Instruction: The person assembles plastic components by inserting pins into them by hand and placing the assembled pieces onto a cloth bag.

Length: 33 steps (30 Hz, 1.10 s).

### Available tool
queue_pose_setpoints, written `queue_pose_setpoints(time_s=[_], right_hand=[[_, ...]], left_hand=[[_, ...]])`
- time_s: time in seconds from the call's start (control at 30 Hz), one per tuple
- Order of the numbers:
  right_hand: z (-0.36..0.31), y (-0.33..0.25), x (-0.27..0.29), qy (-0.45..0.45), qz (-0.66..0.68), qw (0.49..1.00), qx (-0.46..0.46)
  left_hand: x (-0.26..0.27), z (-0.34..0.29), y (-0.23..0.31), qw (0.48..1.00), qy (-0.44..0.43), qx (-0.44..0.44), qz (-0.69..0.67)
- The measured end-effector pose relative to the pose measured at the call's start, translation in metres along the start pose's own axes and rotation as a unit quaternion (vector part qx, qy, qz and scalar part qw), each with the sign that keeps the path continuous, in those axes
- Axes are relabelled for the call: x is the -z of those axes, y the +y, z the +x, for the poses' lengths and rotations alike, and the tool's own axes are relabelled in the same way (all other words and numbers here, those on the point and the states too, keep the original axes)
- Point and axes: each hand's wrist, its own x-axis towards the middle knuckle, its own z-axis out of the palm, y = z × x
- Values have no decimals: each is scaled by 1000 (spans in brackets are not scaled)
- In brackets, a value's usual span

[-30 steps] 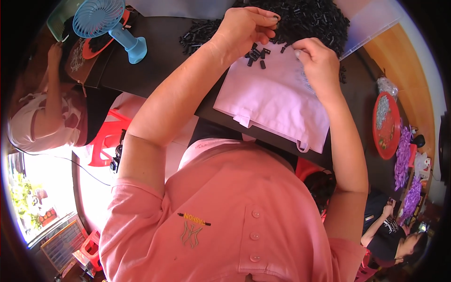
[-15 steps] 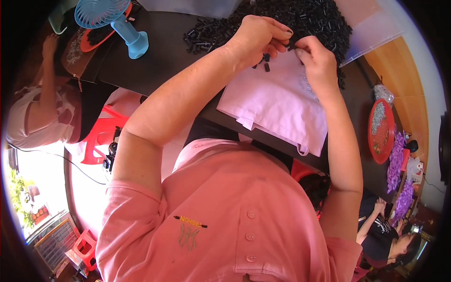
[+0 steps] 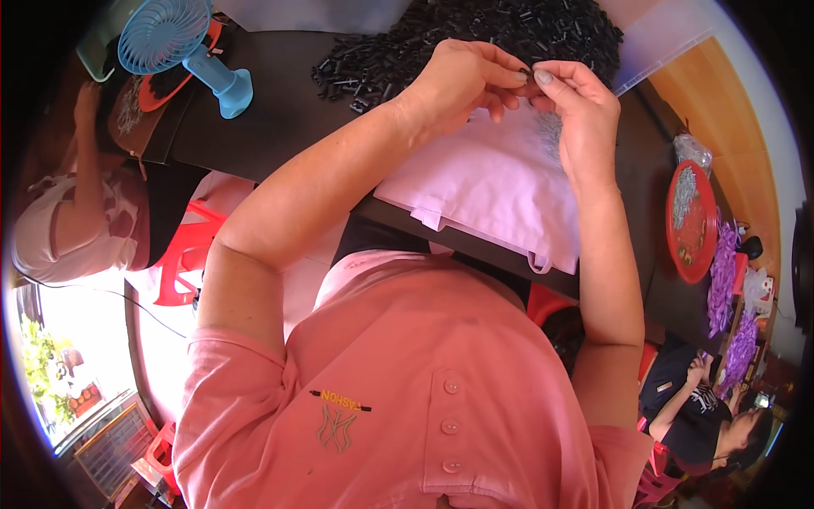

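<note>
My left hand (image 3: 475,83) and my right hand (image 3: 585,106) meet fingertip to fingertip over the front of a dark heap. Both are closed in a pinch around a small black piece (image 3: 532,85), mostly covered by the fingers. The heap (image 3: 500,38) holds many short black tube-like pieces. Under my hands a pale pink cloth bag (image 3: 483,191) with small handle loops lies flat on the dark table (image 3: 280,119). A little pile of thin silvery parts (image 3: 549,131) rests on the cloth beside my right hand.
A blue fan (image 3: 225,85) stands to the left. At the right are a red tray (image 3: 691,229) of silvery parts and purple bundles (image 3: 721,280). A clear plastic sheet or bin edge (image 3: 661,59) borders the heap. Other people sit left (image 3: 68,220) and lower right (image 3: 691,416).
My fingertips have come together, the right hand rising slightly to meet the left. The view has shifted a little, and loose black pieces below my left hand no longer show.
</note>
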Motion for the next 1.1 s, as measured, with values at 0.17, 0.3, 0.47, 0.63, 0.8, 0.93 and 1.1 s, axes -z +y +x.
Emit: queue_pose_setpoints(time_s=[0.17, 0.3, 0.47, 0.63, 0.8, 0.93, 1.1], right_hand=[[2, 5, 6, -2, 25, 1000, 17], [2, -2, 4, 2, 11, 998, 58], [2, 0, 6, -15, -38, 996, 81], [0, -5, 8, -26, -110, 987, 118], [-1, -5, 10, -33, -210, 956, 205], [-1, -7, 8, -42, -306, 895, 321], [1, -3, 3, -46, -325, 861, 389]], left_hand=[[-3, -2, 1, 999, 7, -12, 32], [-2, 0, -2, 998, 11, -20, 60], [-4, -2, -2, 993, 11, -44, 108], [-5, -4, 0, 990, 6, -64, 124], [-7, -8, 1, 987, 4, -60, 149], [-12, -13, 7, 977, 14, -57, 206], [-11, -6, -7, 974, 27, -102, 199]])
